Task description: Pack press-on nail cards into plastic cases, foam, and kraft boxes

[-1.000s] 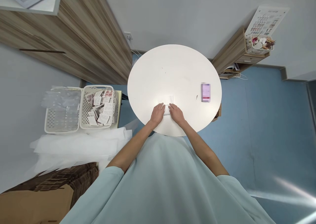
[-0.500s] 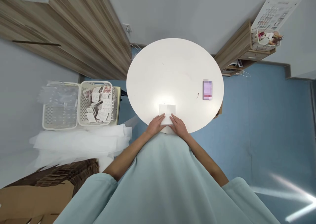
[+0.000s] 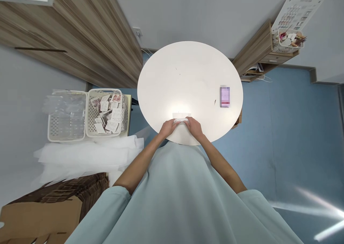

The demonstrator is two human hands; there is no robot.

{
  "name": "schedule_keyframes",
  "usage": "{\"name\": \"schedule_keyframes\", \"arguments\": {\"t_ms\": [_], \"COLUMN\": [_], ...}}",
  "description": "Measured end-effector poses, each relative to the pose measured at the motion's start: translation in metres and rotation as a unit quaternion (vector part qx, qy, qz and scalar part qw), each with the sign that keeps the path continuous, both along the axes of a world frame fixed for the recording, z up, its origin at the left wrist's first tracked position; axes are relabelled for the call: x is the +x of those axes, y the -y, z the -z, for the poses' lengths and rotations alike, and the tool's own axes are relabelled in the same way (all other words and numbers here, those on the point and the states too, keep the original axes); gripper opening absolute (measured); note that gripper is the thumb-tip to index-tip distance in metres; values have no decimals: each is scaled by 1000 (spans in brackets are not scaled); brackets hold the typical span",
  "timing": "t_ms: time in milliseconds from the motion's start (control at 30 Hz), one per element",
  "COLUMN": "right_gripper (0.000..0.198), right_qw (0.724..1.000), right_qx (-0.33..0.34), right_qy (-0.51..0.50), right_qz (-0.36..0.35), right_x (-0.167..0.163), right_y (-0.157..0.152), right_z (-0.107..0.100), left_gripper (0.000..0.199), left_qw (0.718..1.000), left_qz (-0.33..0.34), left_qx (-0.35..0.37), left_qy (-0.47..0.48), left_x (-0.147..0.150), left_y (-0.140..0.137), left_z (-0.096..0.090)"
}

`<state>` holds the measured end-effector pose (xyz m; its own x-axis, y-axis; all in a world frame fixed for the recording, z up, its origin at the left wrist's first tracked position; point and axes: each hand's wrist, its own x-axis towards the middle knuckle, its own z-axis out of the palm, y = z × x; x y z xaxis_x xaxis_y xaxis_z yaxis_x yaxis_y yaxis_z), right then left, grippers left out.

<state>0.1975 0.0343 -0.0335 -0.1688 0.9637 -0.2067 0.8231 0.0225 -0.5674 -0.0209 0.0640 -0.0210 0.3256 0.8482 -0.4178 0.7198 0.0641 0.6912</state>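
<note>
Your left hand (image 3: 167, 128) and right hand (image 3: 194, 127) now grip the white sheet (image 3: 181, 120) at the table's (image 3: 188, 72) near side, farther from your body; its near part, flatter before, is bunched up.

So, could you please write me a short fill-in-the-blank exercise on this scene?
1. The left hand and right hand hold a sheet whose colour is ____.
2. The purple item lies toward the person's ____ side of the table.
3. The perforated baskets standing side by side number ____.
4. The floor is coloured ____.

Missing words: white; right; two; blue.
</note>
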Motion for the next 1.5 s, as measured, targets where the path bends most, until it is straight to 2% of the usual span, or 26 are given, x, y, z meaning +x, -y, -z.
{"name": "schedule_keyframes", "arguments": {"t_ms": [167,333,500,633,800,900,967,1033,1133,1367,1500], "right_gripper": [47,44,45,40,44,54,56,55,52,58,64], "right_qw": [1000,999,998,995,989,988,989,989,987,972,970], "right_qx": [9,2,5,-13,-42,-63,-82,-96,-104,-120,-121], "right_qy": [9,42,42,64,101,98,78,49,7,-22,-23], "right_qz": [17,18,-46,-73,-95,-97,-96,-101,-124,-200,-208], "right_x": [-1,-2,-11,-14,-19,-26,-32,-37,-48,-98,-110], "right_y": [-28,-49,-58,-49,-9,14,23,25,22,13,17], "right_z": [-3,-1,-6,-14,-21,-22,-22,-22,-20,-14,-11], "left_gripper": [34,30,28,25,56,69,61,41,23,35,42], "left_qw": [996,990,986,984,972,963,963,969,971,945,941], "left_qz": [-44,-85,-107,-132,-214,-250,-254,-237,-229,-305,-312], "left_qx": [-16,-33,-27,2,57,45,9,-17,-8,39,49], "left_qy": [-70,-109,-125,-121,-81,-94,-86,-71,-72,-111,-119], "left_x": [11,23,29,26,19,14,9,2,-12,-55,-58], "left_y": [-18,-24,-22,-16,4,12,14,16,23,56,65], "left_z": [1,-2,-4,-1,8,13,14,14,13,10,8]}}
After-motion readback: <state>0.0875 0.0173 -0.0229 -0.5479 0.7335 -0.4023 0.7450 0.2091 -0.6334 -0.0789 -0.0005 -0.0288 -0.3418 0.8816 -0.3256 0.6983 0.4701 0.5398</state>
